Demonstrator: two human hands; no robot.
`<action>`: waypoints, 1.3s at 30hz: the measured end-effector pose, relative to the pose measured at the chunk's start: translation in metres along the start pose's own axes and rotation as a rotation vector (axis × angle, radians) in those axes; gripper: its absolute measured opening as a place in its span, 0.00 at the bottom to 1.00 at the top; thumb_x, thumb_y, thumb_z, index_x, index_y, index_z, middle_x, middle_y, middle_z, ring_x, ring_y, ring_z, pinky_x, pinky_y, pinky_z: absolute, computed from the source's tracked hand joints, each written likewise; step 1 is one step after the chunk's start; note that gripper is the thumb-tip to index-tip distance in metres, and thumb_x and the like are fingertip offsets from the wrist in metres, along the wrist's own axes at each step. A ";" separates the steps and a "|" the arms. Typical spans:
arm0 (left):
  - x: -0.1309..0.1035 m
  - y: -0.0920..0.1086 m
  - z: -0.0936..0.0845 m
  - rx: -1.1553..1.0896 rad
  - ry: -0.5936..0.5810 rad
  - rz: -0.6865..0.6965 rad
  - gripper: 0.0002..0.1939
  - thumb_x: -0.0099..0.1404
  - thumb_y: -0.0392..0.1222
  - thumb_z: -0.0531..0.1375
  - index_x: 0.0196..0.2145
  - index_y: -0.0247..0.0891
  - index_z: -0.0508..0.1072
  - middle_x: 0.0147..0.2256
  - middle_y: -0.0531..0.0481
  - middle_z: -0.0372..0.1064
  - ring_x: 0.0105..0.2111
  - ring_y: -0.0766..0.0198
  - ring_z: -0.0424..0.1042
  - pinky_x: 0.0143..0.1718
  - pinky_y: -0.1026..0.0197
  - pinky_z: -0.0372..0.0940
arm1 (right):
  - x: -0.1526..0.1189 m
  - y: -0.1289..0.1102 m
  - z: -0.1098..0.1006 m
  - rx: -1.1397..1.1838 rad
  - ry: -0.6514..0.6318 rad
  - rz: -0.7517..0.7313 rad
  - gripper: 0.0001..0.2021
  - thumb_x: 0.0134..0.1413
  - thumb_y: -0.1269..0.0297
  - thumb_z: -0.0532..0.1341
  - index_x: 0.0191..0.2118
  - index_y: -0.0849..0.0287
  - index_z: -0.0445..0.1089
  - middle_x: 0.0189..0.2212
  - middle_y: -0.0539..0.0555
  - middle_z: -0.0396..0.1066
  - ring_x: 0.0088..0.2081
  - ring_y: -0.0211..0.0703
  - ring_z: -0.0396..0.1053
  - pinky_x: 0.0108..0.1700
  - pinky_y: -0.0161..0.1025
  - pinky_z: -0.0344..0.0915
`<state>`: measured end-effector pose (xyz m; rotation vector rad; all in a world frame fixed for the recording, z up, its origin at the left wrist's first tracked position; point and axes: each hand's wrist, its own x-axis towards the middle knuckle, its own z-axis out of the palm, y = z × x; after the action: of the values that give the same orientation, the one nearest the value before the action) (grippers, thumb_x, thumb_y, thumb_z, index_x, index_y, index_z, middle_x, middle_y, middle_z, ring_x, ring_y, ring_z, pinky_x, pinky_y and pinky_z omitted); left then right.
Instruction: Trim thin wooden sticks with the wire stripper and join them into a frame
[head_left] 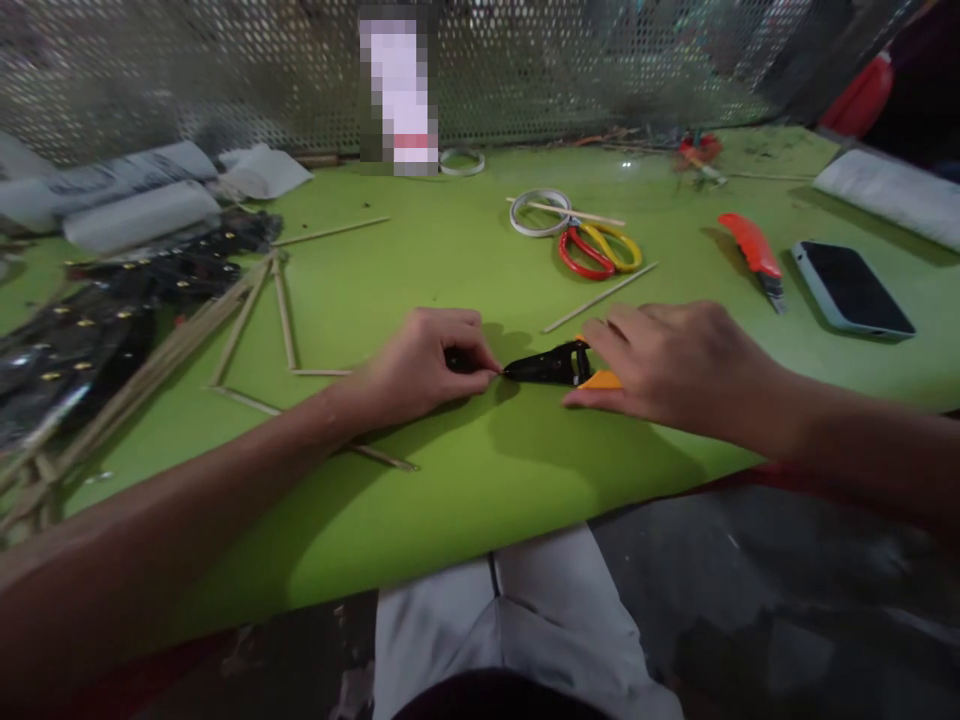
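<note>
pliers (551, 365) are roughly mid-table, lying just over the green top (450, 510), black nose pointing L, orange handles held in my R hand (667, 360). L hand (424, 370) has thumb + index pinched narrow right at the nose tip, can't tell what's btwn them. Past the pliers: a thin stick (600, 298), then scissors (585, 275) w/ red + yellow handles by a tape roll (514, 215). Box cutter (752, 250) & phone (855, 290) off to the R, bundled sticks (157, 360) far L

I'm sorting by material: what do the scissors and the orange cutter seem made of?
Scissors: handles likely smooth plastic, given their even red and yellow colour; blades unclear.
Orange cutter: body probably smooth plastic, being evenly coloured; grey tip looks like metal.
</note>
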<state>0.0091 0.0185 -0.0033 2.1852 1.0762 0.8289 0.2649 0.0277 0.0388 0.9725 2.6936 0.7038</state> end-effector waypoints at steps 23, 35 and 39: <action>0.001 -0.003 0.000 -0.005 0.020 -0.013 0.04 0.58 0.30 0.62 0.28 0.34 0.77 0.25 0.53 0.67 0.25 0.70 0.65 0.26 0.67 0.58 | 0.033 0.025 -0.016 0.624 -0.405 0.101 0.34 0.56 0.30 0.46 0.18 0.56 0.63 0.13 0.49 0.62 0.14 0.36 0.55 0.21 0.38 0.47; -0.005 -0.002 0.003 0.192 0.022 0.137 0.01 0.62 0.34 0.59 0.32 0.34 0.70 0.41 0.43 0.64 0.41 0.60 0.66 0.42 0.57 0.67 | 0.015 0.010 -0.017 0.434 -0.262 0.120 0.31 0.60 0.35 0.47 0.30 0.59 0.71 0.25 0.56 0.73 0.25 0.43 0.66 0.26 0.37 0.47; -0.005 -0.002 0.002 0.228 0.004 0.193 0.05 0.64 0.30 0.57 0.31 0.33 0.70 0.36 0.44 0.66 0.40 0.59 0.65 0.42 0.56 0.65 | 0.008 0.003 -0.006 0.293 -0.090 0.074 0.32 0.62 0.37 0.47 0.40 0.64 0.73 0.30 0.59 0.75 0.30 0.46 0.70 0.27 0.38 0.44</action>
<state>0.0071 0.0148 -0.0077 2.5110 1.0155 0.8275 0.2583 0.0331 0.0457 1.1444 2.7416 0.2724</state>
